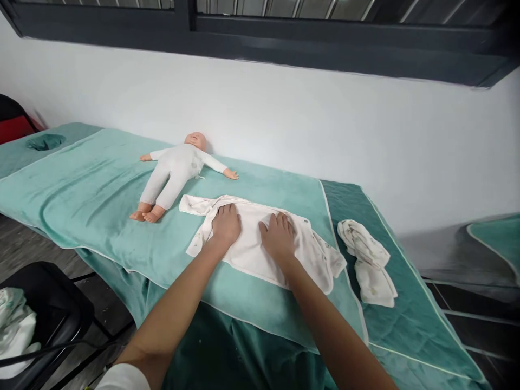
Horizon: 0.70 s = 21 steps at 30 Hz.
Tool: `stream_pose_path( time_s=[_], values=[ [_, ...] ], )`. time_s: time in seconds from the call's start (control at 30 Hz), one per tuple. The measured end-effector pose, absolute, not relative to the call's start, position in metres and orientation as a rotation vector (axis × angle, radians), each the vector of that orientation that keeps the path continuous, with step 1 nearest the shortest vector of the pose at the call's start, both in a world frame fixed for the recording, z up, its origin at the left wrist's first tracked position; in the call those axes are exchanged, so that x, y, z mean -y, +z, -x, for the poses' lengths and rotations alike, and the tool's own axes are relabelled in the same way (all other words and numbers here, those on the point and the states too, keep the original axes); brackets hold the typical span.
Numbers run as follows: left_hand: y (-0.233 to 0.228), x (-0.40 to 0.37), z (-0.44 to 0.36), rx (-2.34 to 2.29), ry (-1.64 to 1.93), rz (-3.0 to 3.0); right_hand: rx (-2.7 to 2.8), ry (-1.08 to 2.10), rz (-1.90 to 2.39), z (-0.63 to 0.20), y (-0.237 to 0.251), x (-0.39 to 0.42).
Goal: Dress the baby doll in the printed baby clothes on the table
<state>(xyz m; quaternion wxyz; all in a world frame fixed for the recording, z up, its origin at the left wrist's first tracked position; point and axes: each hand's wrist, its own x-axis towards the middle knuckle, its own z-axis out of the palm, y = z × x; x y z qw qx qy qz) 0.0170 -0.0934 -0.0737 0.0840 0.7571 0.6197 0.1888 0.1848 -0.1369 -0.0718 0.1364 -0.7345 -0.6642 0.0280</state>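
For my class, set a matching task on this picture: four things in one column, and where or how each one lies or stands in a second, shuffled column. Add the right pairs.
Things
1. doll
2. white garment
3. bunched cloth
4. black chair

Places and states
A. spread out beneath the left hand and the right hand
B. at the picture's lower left, with crumpled fabric on it
C. on its back, arms stretched out to the sides
D. on the darker green cover, to the right of both hands

Right pairs: 1-C, 2-A, 3-D, 4-B
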Motion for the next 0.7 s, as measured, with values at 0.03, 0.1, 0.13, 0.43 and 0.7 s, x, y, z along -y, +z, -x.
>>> stream_pose_path(
  time_s=[0.03,0.1,0.13,0.43,0.7],
  values=[
    [-0.072,0.09,-0.018,-1.859,0.571,-2.249,1.892,0.08,2.163,-0.184,-0.073,0.133],
    [-0.07,0.086,-0.02,-1.851,0.592,-2.246,1.829,0.07,2.236,-0.183,-0.074,0.127],
    [-0.069,0.084,-0.021,-1.841,0.605,-2.243,1.807,0.058,2.263,-0.183,-0.074,0.125],
    [-0.062,0.049,-0.034,-1.843,0.623,-2.219,1.84,-0.009,2.297,-0.202,-0.063,0.095],
    [-0.077,0.009,-0.043,-1.832,0.616,-2.263,1.87,-0.073,2.308,-0.218,-0.077,0.05]
  ],
)
